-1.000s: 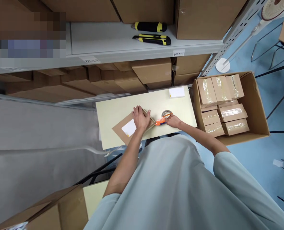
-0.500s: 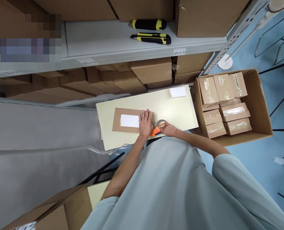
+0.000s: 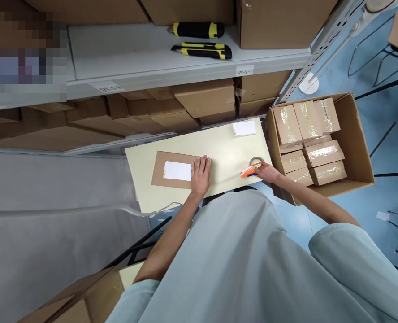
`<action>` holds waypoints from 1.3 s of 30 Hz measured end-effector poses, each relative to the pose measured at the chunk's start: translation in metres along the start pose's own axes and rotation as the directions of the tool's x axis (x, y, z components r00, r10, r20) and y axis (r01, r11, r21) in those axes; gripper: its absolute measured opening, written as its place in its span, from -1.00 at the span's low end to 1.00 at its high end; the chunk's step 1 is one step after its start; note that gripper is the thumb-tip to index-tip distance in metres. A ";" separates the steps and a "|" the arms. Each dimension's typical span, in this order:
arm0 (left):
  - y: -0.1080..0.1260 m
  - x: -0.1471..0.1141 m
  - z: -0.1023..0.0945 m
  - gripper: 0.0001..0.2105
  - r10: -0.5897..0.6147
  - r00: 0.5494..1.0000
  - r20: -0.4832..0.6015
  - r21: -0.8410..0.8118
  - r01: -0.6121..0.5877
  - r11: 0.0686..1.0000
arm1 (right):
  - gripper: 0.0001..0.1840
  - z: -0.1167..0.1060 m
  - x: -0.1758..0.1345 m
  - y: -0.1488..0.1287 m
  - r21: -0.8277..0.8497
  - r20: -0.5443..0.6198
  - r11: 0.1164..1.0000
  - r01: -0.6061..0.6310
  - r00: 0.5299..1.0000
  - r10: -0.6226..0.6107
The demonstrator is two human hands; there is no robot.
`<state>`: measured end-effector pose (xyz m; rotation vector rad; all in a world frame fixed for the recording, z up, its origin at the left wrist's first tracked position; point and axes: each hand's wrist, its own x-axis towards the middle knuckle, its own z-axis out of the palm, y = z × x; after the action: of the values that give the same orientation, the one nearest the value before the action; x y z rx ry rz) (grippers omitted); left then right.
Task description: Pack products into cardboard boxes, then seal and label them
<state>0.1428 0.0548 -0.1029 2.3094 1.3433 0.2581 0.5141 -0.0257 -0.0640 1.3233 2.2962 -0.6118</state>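
Observation:
My left hand (image 3: pixel 201 174) lies flat, fingers stretched out, on the right end of a flat cardboard box (image 3: pixel 157 172). A white label (image 3: pixel 178 171) is on top of that box. Near the right end of the cream table, my right hand (image 3: pixel 266 172) grips an orange tape dispenser (image 3: pixel 248 171). A roll of tape (image 3: pixel 256 159) sits in the dispenser. The dispenser is over the table's front right part, apart from the cardboard box.
A small stack of white labels (image 3: pixel 244 128) lies at the table's (image 3: pixel 219 143) back right. Right of it stands a large open carton (image 3: pixel 356 143) holding several taped boxes. Two utility knives (image 3: pixel 199 30) rest on the grey shelf (image 3: pixel 118 54); cartons (image 3: pixel 205 96) fill the level below.
My right hand has moved right with the tape dispenser, away from the cardboard box. My left hand stays on the box. The whole view has shifted slightly.

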 end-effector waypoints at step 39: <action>0.057 0.103 -0.119 -0.35 0.149 0.878 -0.455 -0.040 -0.187 0.982 | -0.35 -0.269 0.123 -0.059 0.200 -0.418 0.906 -0.374 0.803 0.424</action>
<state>0.1939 0.1532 0.0224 2.3857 1.2991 0.9396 0.3689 0.1841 0.0967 2.1224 2.2219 -0.3044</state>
